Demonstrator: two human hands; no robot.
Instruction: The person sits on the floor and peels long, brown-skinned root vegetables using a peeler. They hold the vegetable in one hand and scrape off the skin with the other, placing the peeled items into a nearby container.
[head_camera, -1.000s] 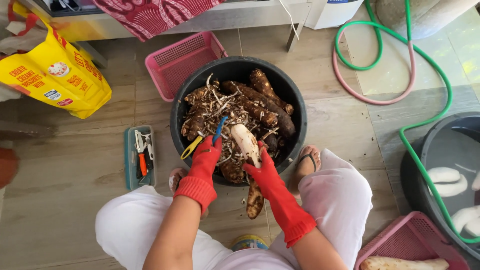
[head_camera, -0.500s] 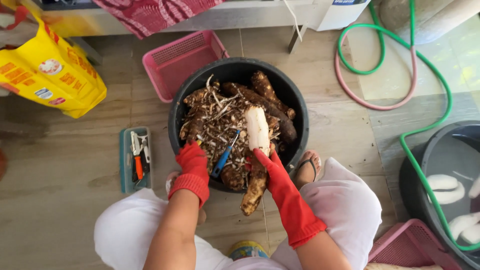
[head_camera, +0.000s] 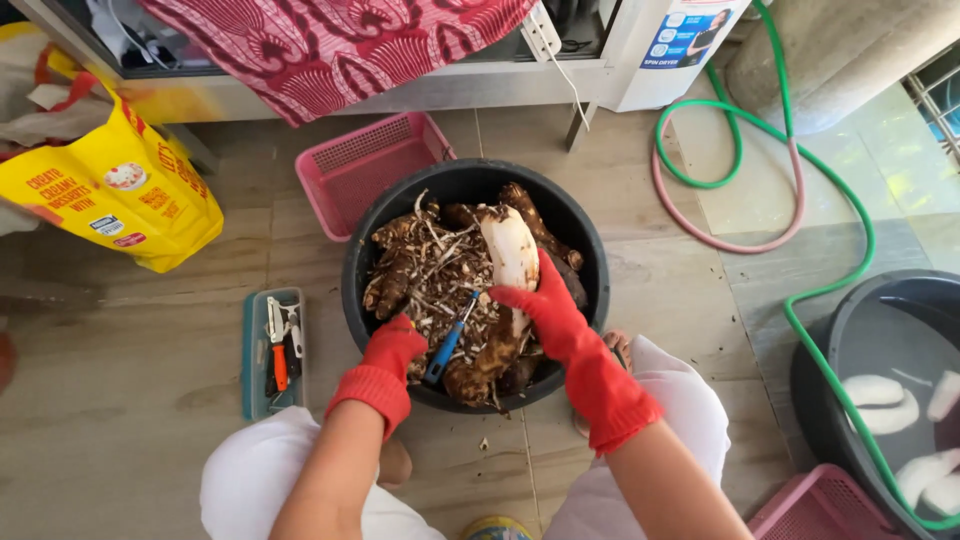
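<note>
Right hand (head_camera: 545, 300), red-gloved, fingers clamped round half-peeled cassava root (head_camera: 510, 262), frame centre, over black tub (head_camera: 590, 240). Left hand (head_camera: 395, 345) closed on blue-handled peeler (head_camera: 447, 345). Lower root end unpeeled; brown roots remain in tub. Peeled white roots soak in grey basin (head_camera: 850, 320), lower right.

My half-peeled cassava root (head_camera: 510, 262) stands nearly upright over the black basin (head_camera: 590, 240), white flesh bared on top, brown skin below. My blue-handled peeler (head_camera: 449, 342) slants above the peelings (head_camera: 430, 270).
</note>
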